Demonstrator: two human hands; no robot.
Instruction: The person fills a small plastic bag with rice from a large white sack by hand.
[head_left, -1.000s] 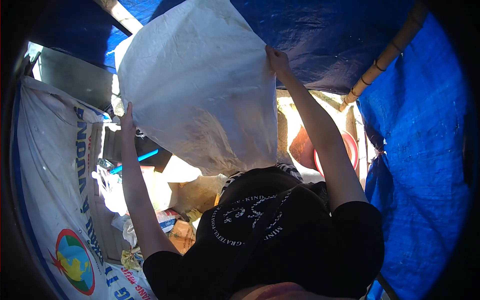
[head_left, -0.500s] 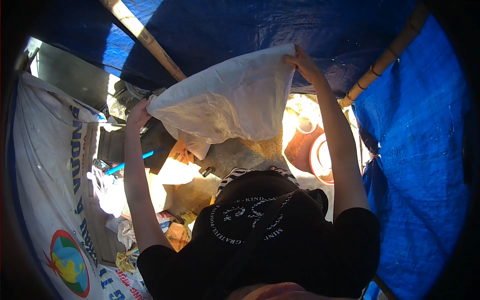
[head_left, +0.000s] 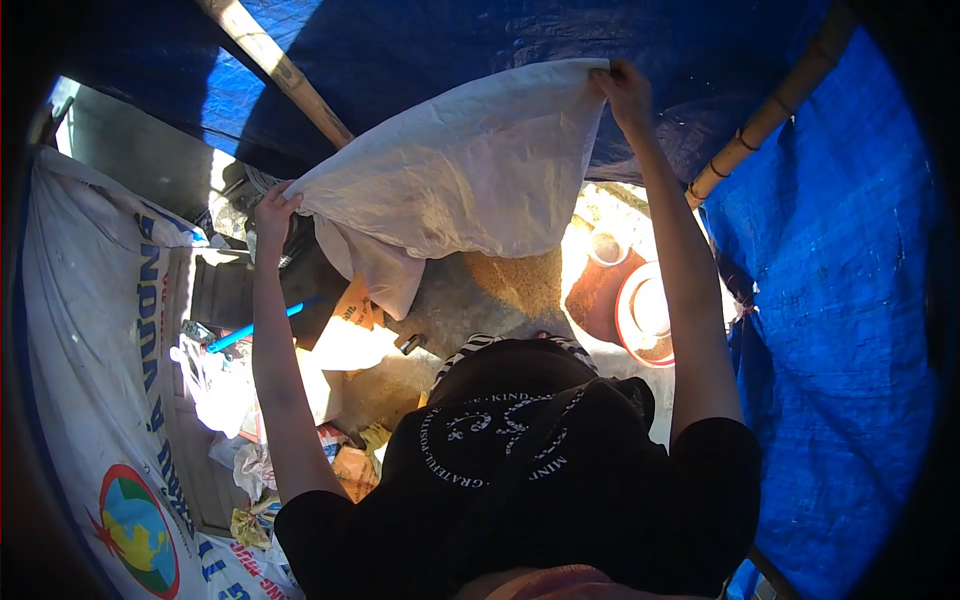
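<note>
A large white woven sack (head_left: 460,170) is stretched between my two raised hands. My left hand (head_left: 275,212) grips its lower left corner, thumb pressed over the edge. Higher up, my right hand (head_left: 622,98) pinches the upper right corner. The sack's body hangs loose in folds, with one flap drooping toward the floor. Below it a heap of brown grain (head_left: 520,280) lies on the ground, partly hidden by the cloth.
Bamboo poles (head_left: 290,80) cross overhead against a blue tarp (head_left: 830,300). Right of the grain stand a red-rimmed basin (head_left: 625,318) and a white container (head_left: 607,248). Cardboard, bags and a blue stick (head_left: 255,328) clutter the left, beside a printed white banner (head_left: 95,300).
Both hands have risen, the right one most, moving slightly rightward. The sack has lifted with them, and more of the grain heap shows beneath it.
</note>
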